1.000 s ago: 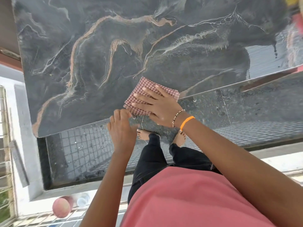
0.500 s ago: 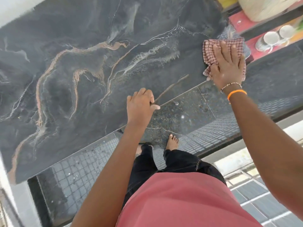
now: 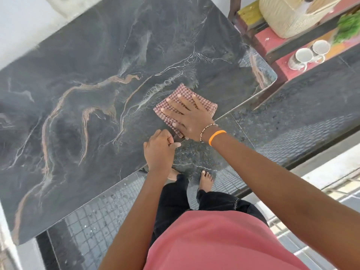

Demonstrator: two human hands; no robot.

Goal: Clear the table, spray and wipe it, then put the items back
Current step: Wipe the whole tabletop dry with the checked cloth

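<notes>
A dark marble-patterned table (image 3: 93,98) fills most of the view, its top bare apart from a folded red-and-white checked cloth (image 3: 182,93) near the front edge. My right hand (image 3: 190,116) lies flat on the cloth with fingers spread and straight, pressing it to the tabletop. My left hand (image 3: 158,151) rests on the table's front edge just left of the cloth, fingers curled over the rim. A wet sheen shows on the table's right end.
To the right stands a red stepped shelf (image 3: 280,69) with two white cups (image 3: 309,53), a cream woven basket (image 3: 288,14) and a green plant (image 3: 348,28). My bare feet (image 3: 205,178) stand on dark tiled floor below the table edge.
My right hand has slid the cloth from the table's right end back left towards the middle of the front edge. My left hand stays on the front edge.
</notes>
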